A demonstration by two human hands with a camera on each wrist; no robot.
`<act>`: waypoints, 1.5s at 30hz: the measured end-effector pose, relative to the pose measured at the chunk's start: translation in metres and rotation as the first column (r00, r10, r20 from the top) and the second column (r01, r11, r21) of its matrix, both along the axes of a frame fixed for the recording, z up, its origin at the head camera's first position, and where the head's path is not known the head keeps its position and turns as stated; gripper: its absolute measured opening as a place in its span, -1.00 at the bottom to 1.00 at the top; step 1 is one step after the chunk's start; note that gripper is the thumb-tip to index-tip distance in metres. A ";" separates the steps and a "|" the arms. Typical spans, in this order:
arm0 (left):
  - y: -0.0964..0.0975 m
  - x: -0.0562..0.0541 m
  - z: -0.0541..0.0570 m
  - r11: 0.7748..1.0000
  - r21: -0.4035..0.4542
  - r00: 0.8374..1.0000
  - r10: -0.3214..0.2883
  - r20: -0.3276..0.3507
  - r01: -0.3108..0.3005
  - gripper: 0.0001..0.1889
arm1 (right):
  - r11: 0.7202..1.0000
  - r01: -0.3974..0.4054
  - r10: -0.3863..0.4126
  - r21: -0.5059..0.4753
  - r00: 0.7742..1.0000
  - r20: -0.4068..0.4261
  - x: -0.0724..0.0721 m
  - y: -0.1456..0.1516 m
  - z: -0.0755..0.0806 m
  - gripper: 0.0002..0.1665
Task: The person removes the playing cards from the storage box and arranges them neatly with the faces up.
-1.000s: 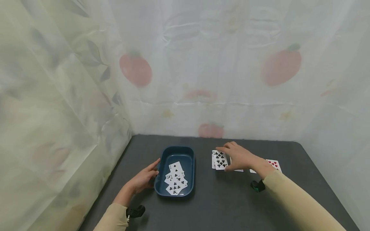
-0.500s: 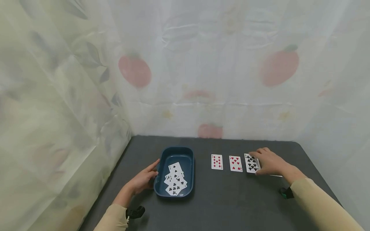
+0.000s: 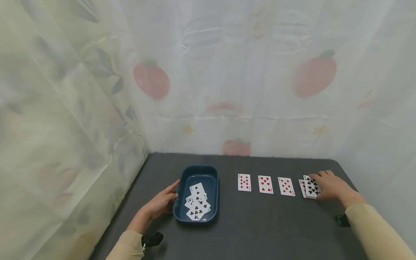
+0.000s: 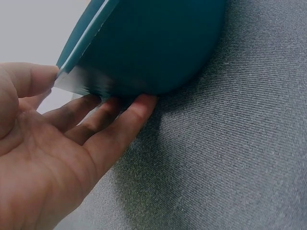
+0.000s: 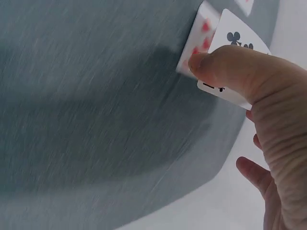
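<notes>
My right hand (image 3: pixel 332 186) pinches a clubs playing card (image 3: pixel 311 187), thumb on its face and fingers behind. The clubs card overlaps a hearts card (image 3: pixel 302 187) at the right end of a row; whether they touch, I cannot tell. In the right wrist view, the thumb crosses the clubs card (image 5: pixel 234 40), leaving part of the hearts card (image 5: pixel 198 40) visible. A dark blue tray (image 3: pixel 212 180) stands left of centre, holding several overlapping black-suit cards (image 3: pixel 196 207). Extended fingers of my left hand (image 3: pixel 159 204) touch the outside of the tray's left wall (image 4: pixel 158 48).
Along the row, left to right, lie a diamonds card (image 3: pixel 244 182), a hearts card (image 3: pixel 265 184) and another diamonds card (image 3: pixel 286 186), face up and apart. The dark table (image 3: pixel 247 231) ends at patterned sheeting (image 3: pixel 195 133) behind and at the sides.
My right hand has carried the clubs card rightward along the row, from over the leftmost card to the rightmost, uncovering the cards it passed. The left hand and tray stay put.
</notes>
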State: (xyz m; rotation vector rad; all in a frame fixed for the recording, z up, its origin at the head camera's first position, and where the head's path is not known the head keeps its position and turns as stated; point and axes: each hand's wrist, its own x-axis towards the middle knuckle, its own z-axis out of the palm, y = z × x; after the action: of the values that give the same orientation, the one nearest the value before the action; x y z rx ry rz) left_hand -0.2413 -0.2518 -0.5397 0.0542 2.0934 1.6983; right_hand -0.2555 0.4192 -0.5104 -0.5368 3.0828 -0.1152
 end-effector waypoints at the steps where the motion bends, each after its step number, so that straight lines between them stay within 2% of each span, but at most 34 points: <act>1: 0.000 0.000 0.000 1.000 0.001 1.000 -0.001 0.002 0.001 -0.33 | 1.000 0.002 -0.002 0.009 1.000 0.003 0.001 0.006 -0.002 -0.11; 11: 0.000 0.001 0.000 1.000 0.008 1.000 -0.023 0.007 0.023 -0.32 | 0.997 0.047 -0.048 0.067 0.999 0.022 0.012 0.046 -0.008 -0.19; 21: 0.000 0.001 -0.001 1.000 0.005 1.000 0.006 0.009 -0.006 -0.34 | 0.989 0.084 -0.097 0.119 0.989 0.109 0.004 0.047 -0.007 -0.23; 30: 0.002 0.001 0.002 1.000 -0.006 1.000 0.015 0.013 -0.015 -0.34 | 0.985 0.130 -0.150 0.116 0.972 0.179 -0.004 0.052 -0.011 -0.20; 36: 0.001 0.001 0.002 1.000 -0.011 1.000 0.005 0.009 -0.005 -0.34 | 0.982 0.160 -0.179 0.102 0.957 0.227 -0.004 0.050 -0.011 -0.19; 45: 0.002 0.001 0.001 1.000 -0.020 1.000 0.020 -0.003 -0.020 -0.35 | 0.981 0.170 -0.190 0.098 0.948 0.255 -0.004 0.049 -0.010 -0.18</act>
State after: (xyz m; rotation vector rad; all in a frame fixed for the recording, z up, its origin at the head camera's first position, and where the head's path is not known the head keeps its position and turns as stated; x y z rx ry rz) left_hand -0.2402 -0.2495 -0.5385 0.0296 2.1191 1.6891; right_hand -0.2594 0.4685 -0.5205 -0.2146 2.8541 -0.0656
